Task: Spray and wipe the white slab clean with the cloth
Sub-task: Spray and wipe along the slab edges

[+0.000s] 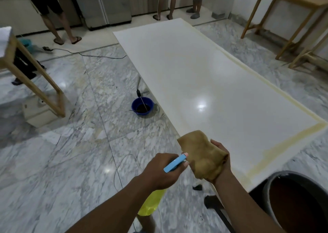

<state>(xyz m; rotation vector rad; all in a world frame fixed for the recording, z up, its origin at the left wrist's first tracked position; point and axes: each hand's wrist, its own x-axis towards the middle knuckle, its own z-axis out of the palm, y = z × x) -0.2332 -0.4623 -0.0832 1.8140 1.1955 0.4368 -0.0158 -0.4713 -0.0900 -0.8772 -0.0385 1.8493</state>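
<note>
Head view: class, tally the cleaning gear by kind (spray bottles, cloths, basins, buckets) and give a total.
spray bottle: 1
cloth: 1
blue basin: 1
grey bucket: 1
Total: 4

Blue bowl point(142, 108) of dark liquid sits on the marble floor point(71, 153), thin stick leaning in it. A black cable point(92, 55) snakes toward three people's legs point(51, 25) by the far wall. Wooden bench point(292, 3) far right, another point(37, 73) left, grey bucket point(276, 181) near right.
</note>
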